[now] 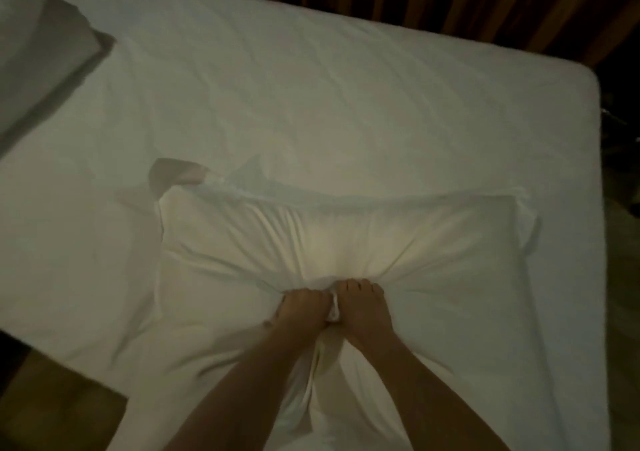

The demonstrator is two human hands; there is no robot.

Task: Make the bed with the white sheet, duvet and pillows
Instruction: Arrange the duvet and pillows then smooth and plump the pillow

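Gripping bunched pillow (346, 243) fabric with your left hand (304, 307) and right hand (360, 303) clenched together mid-sheet (311, 87), you risk dragging that sheet loose by tugging hard.

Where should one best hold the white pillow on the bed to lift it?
Probably the pillow near long edge, from the person's side: left hand and right hand already bunch the case there, and its folds run to that point.

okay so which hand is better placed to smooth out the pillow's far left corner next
Left. Both hands grip the pillow together at its near middle, but the left hand sits on the corner's side; the right hand would cross over.
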